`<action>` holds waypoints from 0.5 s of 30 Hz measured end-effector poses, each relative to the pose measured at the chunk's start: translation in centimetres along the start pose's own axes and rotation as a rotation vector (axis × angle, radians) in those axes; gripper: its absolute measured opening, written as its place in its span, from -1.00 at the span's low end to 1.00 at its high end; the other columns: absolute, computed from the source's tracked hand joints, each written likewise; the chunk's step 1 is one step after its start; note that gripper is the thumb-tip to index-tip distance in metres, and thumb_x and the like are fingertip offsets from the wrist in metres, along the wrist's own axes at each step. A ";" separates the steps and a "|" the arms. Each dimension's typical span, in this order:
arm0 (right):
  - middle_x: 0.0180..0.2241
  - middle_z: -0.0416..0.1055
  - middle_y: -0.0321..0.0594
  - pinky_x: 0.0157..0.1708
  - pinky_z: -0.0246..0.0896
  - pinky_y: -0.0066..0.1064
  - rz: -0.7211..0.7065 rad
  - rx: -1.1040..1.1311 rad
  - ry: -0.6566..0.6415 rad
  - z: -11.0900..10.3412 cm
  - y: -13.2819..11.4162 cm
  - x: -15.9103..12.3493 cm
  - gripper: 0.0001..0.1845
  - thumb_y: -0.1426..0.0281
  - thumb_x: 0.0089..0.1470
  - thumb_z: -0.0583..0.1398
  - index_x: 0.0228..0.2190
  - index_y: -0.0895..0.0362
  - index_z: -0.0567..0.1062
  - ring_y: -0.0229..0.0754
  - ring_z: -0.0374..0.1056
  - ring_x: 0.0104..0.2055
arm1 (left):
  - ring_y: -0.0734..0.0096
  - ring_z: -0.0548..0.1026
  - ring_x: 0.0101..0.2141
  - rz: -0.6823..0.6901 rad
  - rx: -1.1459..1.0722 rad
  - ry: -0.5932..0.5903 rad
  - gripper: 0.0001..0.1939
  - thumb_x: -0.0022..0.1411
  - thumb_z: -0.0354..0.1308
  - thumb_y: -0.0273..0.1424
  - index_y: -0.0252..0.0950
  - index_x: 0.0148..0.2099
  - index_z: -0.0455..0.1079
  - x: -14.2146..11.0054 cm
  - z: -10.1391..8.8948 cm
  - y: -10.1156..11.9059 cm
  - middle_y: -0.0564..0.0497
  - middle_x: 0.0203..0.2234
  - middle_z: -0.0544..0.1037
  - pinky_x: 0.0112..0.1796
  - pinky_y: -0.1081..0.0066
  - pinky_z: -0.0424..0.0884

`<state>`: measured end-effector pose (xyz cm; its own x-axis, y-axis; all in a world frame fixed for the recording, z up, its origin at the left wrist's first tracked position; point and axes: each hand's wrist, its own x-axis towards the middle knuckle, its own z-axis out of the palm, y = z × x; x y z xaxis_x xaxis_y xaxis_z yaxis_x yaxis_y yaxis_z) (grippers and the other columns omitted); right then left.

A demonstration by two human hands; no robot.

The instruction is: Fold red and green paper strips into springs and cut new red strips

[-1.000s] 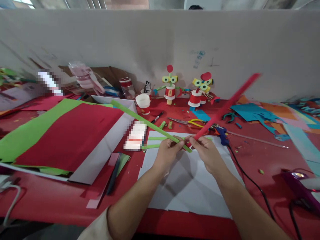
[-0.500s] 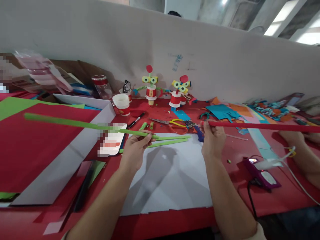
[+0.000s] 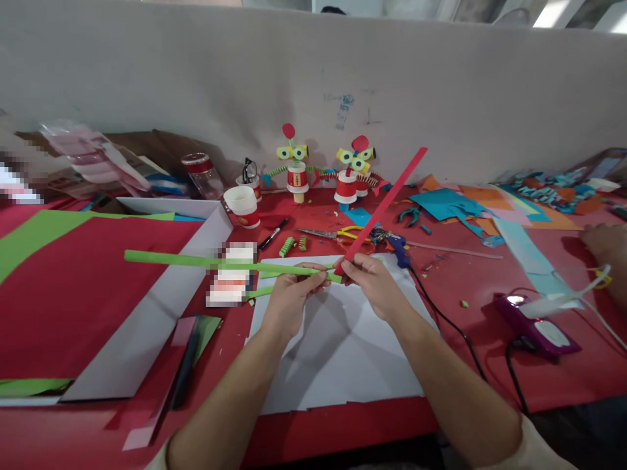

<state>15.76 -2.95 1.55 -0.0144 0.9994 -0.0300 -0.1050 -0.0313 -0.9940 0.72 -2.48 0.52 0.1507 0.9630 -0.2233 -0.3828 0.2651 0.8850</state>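
My left hand (image 3: 294,294) pinches a long green paper strip (image 3: 196,261) close to its right end; the strip stretches out to the left. A red paper strip (image 3: 392,199) slants up and to the right from the fingers of my right hand (image 3: 367,277), which is closed on its lower end. The two strip ends are close together between my hands, and I cannot tell whether they touch. Beneath lies a white paper sheet (image 3: 343,365). Another green strip (image 3: 258,294) rests on it, partly hidden by my left hand.
Behind stand paper-cup figures (image 3: 296,175), stacked cups (image 3: 242,207), scissors (image 3: 318,233) and a blue-handled glue gun (image 3: 400,251). A box of coloured paper (image 3: 117,352) sits at left. At right are a purple power socket (image 3: 536,329) and another person's arm (image 3: 605,261).
My hands have come together over the white sheet. The red strip, which pointed right, now slants upward across the view. The green strip has shifted right with my left hand.
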 end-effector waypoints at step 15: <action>-0.57 0.37 -0.35 -0.42 0.17 -0.43 0.014 -0.099 -0.066 0.0 -0.2 -0.3 -0.80 0.25 -0.03 0.23 -0.49 0.14 0.50 -0.31 0.28 -0.48 | 0.49 0.47 -0.51 0.037 0.011 -0.008 -0.83 -0.12 0.36 -0.40 -0.33 -0.41 0.49 0.0 0.0 0.3 0.04 -0.58 0.52 -0.41 0.46 0.34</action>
<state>15.76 -3.21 1.78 -0.0814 0.9959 -0.0404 -0.0054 -0.0410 -0.9991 0.59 -2.39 0.75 0.1437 0.9717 -0.1876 -0.3780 0.2290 0.8970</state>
